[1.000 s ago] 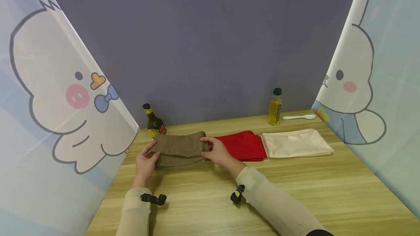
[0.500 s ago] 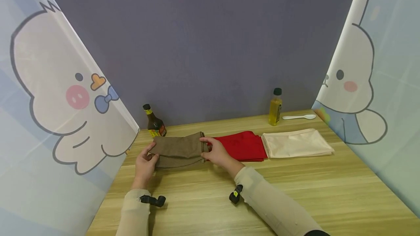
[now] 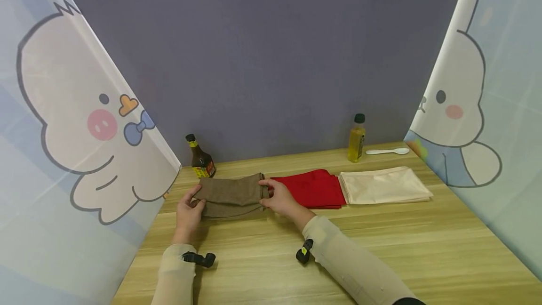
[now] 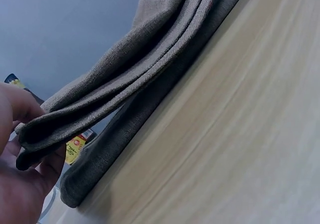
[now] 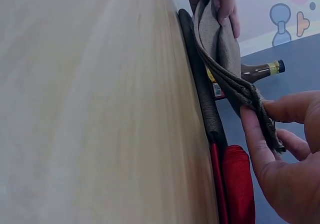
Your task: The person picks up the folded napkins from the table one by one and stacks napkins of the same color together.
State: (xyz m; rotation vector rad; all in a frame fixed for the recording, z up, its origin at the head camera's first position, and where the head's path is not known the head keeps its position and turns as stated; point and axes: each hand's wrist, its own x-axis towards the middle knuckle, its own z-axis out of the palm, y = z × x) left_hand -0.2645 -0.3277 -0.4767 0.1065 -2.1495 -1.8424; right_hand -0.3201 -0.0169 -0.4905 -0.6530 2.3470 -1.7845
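Observation:
A folded brown cloth point(image 3: 230, 190) is held up at both ends, sagging a little in the middle. My left hand point(image 3: 188, 213) pinches its left end between thumb and fingers. At the right end my right hand point(image 3: 282, 197) pinches the layered edge, thumb on the near side, as the right wrist view also shows. Beneath it lies another dark brown folded layer point(image 4: 125, 129), flat on the table; a gap parts the two in the left wrist view. Just right of it lies a folded red cloth point(image 3: 311, 189), partly behind my right hand.
A folded cream cloth point(image 3: 385, 186) lies right of the red one. Behind the brown cloth stands a dark sauce bottle point(image 3: 202, 158). An oil bottle point(image 3: 356, 139) and a white spoon point(image 3: 387, 151) are at the back right of the wooden table point(image 3: 262, 253). Fabric walls point(image 3: 271, 60) enclose the table.
The held brown cloth has sunk slightly, its upper edge now a little lower before the sauce bottle. Both hands keep their pinch and have barely moved.

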